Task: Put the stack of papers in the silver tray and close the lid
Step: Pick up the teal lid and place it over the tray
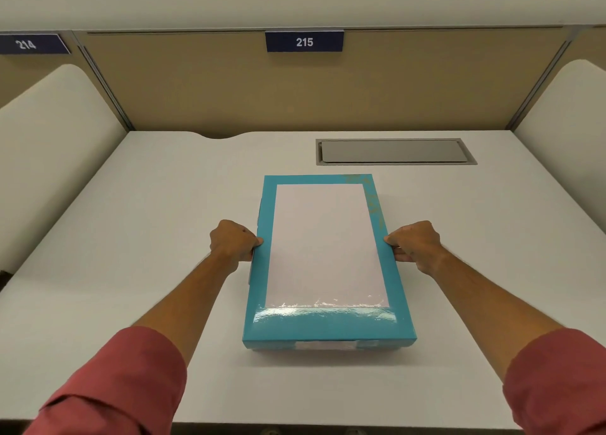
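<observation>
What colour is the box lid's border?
Teal lid, clearest in the head view.

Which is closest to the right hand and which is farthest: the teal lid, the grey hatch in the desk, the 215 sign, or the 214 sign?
From the right hand, in the head view:
1. Teal lid: touching, the hand grips its right edge.
2. Grey hatch: set in the desk, just behind the hand.
3. 215 sign: up on the back panel, centre.
4. 214 sign: far left, next booth.
</observation>
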Available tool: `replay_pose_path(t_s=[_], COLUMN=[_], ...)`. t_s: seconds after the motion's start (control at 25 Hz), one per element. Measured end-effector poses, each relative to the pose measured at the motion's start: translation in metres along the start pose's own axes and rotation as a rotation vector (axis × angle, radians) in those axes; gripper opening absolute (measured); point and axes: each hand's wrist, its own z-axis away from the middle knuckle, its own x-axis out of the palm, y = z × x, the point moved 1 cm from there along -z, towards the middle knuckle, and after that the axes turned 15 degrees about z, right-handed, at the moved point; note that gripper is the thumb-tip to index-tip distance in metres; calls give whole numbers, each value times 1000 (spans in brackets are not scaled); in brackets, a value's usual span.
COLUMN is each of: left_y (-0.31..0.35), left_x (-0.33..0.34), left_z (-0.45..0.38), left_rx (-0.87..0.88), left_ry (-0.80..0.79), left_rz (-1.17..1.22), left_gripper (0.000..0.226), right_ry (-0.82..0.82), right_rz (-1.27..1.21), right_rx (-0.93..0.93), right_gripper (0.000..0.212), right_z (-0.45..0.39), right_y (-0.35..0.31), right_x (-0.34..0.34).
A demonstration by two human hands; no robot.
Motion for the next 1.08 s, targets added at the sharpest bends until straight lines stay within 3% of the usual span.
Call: replay_pose_path(t_s=[0.36, 0.6, 1.08], left_y=[8, -1, -10], left_x=[5, 11, 10], left_z=[-17, -30, -27], left_rx=[-178, -195, -155], left_ry=[-65, -70, -63], left_rz=[-34, -89, -76], left_gripper=[18, 20, 24], right_ry=[-153, -213, -175], right_rz=[5, 46, 49], right_rx=[113, 172, 165], right_gripper=[13, 14, 18], right_z=[-12, -21, -19], right_y=[-9, -7, -1], right_x=[-5, -1, 6])
